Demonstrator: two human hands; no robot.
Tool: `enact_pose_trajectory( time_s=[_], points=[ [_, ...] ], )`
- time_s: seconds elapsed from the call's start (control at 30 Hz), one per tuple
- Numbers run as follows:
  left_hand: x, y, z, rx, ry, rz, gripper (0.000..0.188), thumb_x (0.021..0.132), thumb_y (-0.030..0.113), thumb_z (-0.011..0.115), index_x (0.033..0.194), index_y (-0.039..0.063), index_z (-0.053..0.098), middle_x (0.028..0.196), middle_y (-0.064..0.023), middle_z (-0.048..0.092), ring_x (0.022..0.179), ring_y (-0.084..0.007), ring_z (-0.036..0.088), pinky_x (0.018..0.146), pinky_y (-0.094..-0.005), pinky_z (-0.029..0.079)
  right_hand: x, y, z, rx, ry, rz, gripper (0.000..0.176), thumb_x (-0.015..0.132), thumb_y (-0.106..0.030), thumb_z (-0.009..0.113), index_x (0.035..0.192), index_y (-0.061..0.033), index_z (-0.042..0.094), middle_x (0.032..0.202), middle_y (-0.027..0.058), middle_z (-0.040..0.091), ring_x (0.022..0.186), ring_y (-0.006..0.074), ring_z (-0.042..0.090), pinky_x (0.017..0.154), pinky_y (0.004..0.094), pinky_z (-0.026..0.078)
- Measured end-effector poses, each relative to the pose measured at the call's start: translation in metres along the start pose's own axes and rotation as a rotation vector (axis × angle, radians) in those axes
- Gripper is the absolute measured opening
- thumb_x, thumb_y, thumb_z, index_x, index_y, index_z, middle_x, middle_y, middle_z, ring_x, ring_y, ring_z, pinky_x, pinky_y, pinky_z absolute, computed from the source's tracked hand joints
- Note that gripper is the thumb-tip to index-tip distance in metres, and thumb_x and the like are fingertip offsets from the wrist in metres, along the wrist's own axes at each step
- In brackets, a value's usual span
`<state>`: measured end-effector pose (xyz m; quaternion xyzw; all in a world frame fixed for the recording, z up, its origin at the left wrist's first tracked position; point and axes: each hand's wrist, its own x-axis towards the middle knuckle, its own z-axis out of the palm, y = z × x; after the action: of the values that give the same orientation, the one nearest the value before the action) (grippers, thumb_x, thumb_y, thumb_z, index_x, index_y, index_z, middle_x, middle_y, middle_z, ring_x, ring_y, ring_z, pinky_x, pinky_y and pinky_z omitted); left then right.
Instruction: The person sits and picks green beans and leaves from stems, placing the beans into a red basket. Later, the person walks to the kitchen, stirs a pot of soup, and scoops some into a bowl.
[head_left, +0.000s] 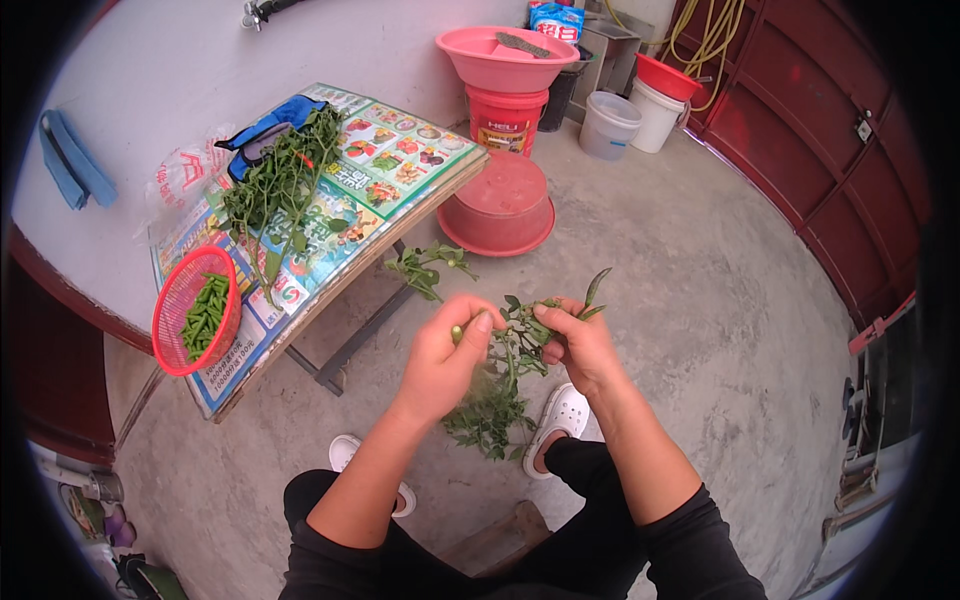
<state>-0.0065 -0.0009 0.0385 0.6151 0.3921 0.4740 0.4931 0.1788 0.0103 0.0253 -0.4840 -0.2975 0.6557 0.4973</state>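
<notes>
My right hand (574, 337) grips a leafy green pepper stalk (510, 367) near its top, with a slender dark green pepper (596, 285) sticking up beyond the fingers. Close beside it on the left, my left hand (450, 349) is closed, and the end of a green pepper (456, 334) shows between its thumb and fingers. The stalk's leaves hang down between my hands, above the floor. On the low table (352, 259) at the left, a red plastic basket (159, 330) holds many green peppers (204, 319). A pile of leafy pepper stalks (281, 180) lies behind it.
A blue cloth item (277, 124) and a clear plastic bag (184, 176) lie on the table's far side. Beyond it, an upturned red basin (499, 202) and a pink basin on a red bucket (506, 120) stand on the floor. A leafy sprig (427, 270) lies by the table.
</notes>
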Motion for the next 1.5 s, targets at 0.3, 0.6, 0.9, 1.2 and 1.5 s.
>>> enact_pose_trajectory(
  time_s=[0.3,0.6,0.9,1.2,1.5],
  points=[
    [-0.005,0.008,0.011,0.740,-0.241,0.167,0.032,0.076,0.002,0.060,0.106,0.014,0.061,0.085,-0.0065,0.054,0.078,-0.0262,0.059,0.065,-0.0354,0.047,-0.002,-0.012,-0.010,0.075,-0.019,-0.008,0.015,0.083,-0.015,0.065,0.080,-0.0033,0.056,0.061,0.0003,0.051,0.045,0.0078,0.038,0.044,0.0241,0.031],
    [0.003,-0.009,0.007,0.048,-0.009,0.097,0.017,0.086,0.012,0.062,0.101,0.009,0.068,0.087,-0.0005,0.057,0.071,-0.0106,0.053,0.059,-0.0266,0.042,-0.004,-0.014,-0.009,0.012,-0.093,0.037,0.014,0.083,-0.014,0.065,0.084,-0.0023,0.058,0.064,-0.0007,0.053,0.044,0.0060,0.037,0.042,0.0219,0.028],
    [0.001,0.000,-0.004,-0.400,0.000,-0.269,0.025,0.091,0.019,0.057,0.106,0.001,0.064,0.080,0.0036,0.054,0.059,-0.0016,0.035,0.051,-0.0182,0.027,-0.007,-0.017,-0.006,0.014,-0.086,0.036,0.014,0.082,-0.014,0.064,0.088,-0.0016,0.059,0.064,-0.0018,0.052,0.042,0.0038,0.034,0.040,0.0197,0.026],
    [0.007,0.012,-0.016,-0.406,0.129,-0.177,0.026,0.094,0.021,0.053,0.109,0.002,0.062,0.073,0.0048,0.047,0.056,-0.0019,0.033,0.048,-0.0180,0.025,-0.007,-0.019,-0.008,0.113,-0.067,0.005,0.011,0.084,-0.014,0.063,0.084,-0.0046,0.056,0.061,-0.0032,0.046,0.042,0.0043,0.033,0.040,0.0208,0.025],
    [0.006,0.049,-0.092,-0.401,0.618,0.110,0.025,0.097,0.021,0.048,0.106,-0.002,0.056,0.064,0.0047,0.035,0.049,-0.0023,0.031,0.043,-0.0185,0.023,-0.005,-0.023,-0.016,0.157,-0.024,0.017,0.018,0.087,-0.013,0.060,0.075,-0.0108,0.047,0.058,-0.0045,0.041,0.042,0.0036,0.032,0.039,0.0200,0.025]
  ],
)
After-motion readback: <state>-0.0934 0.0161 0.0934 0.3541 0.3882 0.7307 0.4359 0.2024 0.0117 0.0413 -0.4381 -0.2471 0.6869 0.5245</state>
